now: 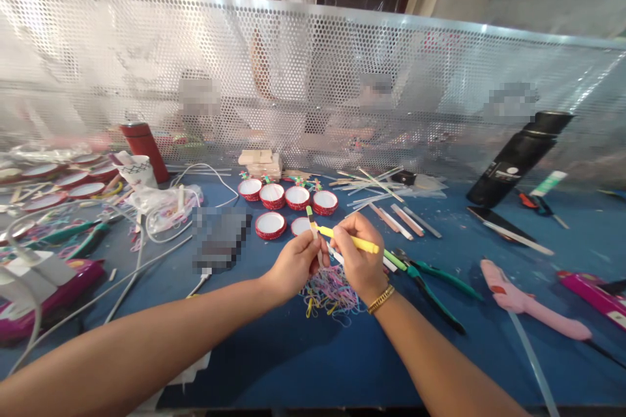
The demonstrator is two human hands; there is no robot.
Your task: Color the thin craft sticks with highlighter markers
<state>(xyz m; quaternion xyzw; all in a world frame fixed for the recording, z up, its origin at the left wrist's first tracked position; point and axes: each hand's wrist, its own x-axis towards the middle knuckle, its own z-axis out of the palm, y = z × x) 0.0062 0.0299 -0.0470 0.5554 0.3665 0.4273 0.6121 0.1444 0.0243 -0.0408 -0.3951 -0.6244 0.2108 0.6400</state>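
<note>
My left hand (296, 264) is closed around a small pale stick whose upper end is coloured green and yellow (309, 212). A yellow marker pen (364, 244) sits in my right hand (362, 257), its tip at or close to the coloured stick. Just beneath both hands lies a tangle of pastel elastic strings (332, 296). Behind my fingers stand small red-rimmed round pieces with white tops (270, 223), several of them stacked; one is partly hidden by my left hand. Right of my right hand lie a green marker (394, 259) and teal-handled pliers (437, 290).
A pink glue gun (531, 303) and black bottle (518, 159) are at the right. Glue sticks (408, 218) lie behind my right hand. Leftward are a phone-like device (222, 241), cables, and a red flask (144, 150). A perforated metal screen (313, 78) borders the back.
</note>
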